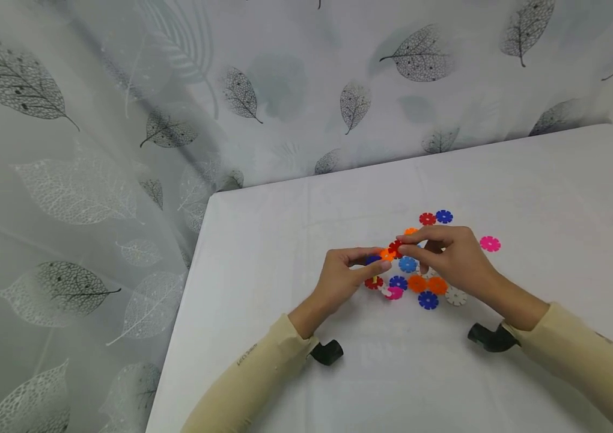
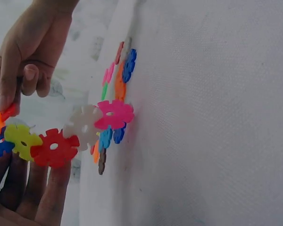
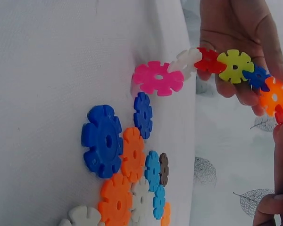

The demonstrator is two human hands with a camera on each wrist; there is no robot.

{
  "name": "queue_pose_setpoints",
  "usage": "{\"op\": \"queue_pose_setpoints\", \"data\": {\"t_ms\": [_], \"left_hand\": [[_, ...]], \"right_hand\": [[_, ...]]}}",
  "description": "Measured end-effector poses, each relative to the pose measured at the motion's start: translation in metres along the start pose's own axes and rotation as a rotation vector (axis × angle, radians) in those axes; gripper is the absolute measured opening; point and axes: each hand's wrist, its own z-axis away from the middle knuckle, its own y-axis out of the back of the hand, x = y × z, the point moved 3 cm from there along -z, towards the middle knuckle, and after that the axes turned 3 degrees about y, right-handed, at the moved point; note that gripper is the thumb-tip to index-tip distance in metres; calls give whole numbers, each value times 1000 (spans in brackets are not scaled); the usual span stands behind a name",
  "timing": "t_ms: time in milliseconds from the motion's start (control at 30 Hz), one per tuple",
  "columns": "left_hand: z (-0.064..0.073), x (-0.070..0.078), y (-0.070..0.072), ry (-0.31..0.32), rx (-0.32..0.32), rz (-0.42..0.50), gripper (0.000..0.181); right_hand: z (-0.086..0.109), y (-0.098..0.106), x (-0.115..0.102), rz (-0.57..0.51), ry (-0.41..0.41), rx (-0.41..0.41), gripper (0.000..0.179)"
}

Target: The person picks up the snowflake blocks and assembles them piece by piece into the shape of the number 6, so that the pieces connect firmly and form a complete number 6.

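Observation:
In the head view my left hand point(image 1: 339, 278) holds a chain of interlocking notched plastic discs, its thumb and fingers at the orange disc point(image 3: 274, 95). From there the chain runs through blue point(image 3: 257, 77), yellow point(image 3: 235, 66), red point(image 3: 208, 60) and white discs point(image 3: 185, 64) down to a pink disc point(image 3: 158, 78), low by the tabletop. My right hand point(image 1: 449, 252) pinches another red disc point(image 1: 395, 248) between thumb and fingertips. This disc meets the orange one at its edge; how deep the notches sit together is hidden by the fingers.
Loose discs lie under and around the hands, among them a blue disc point(image 1: 428, 300), an orange disc point(image 1: 437, 285) and a white disc point(image 1: 455, 296). Farther right is a pink disc point(image 1: 490, 243). A leaf-patterned curtain point(image 1: 285, 90) borders the white table point(image 1: 263, 240).

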Motion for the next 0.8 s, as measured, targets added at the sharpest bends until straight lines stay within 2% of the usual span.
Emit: {"op": "queue_pose_setpoints", "data": {"t_ms": [167, 467, 600, 800], "left_hand": [[-1, 3, 1, -8, -48, 11, 39], [0, 2, 3, -30, -8, 21, 40], [-1, -1, 5, -7, 39, 33, 40], [-2, -5, 6, 30, 87, 104, 40]], "right_hand": [[1, -5, 2, -36, -4, -29, 23], [1, -7, 1, -30, 3, -33, 34], [-1, -2, 3, -28, -18, 26, 42], [-5, 12, 6, -54, -23, 191, 52]]}}
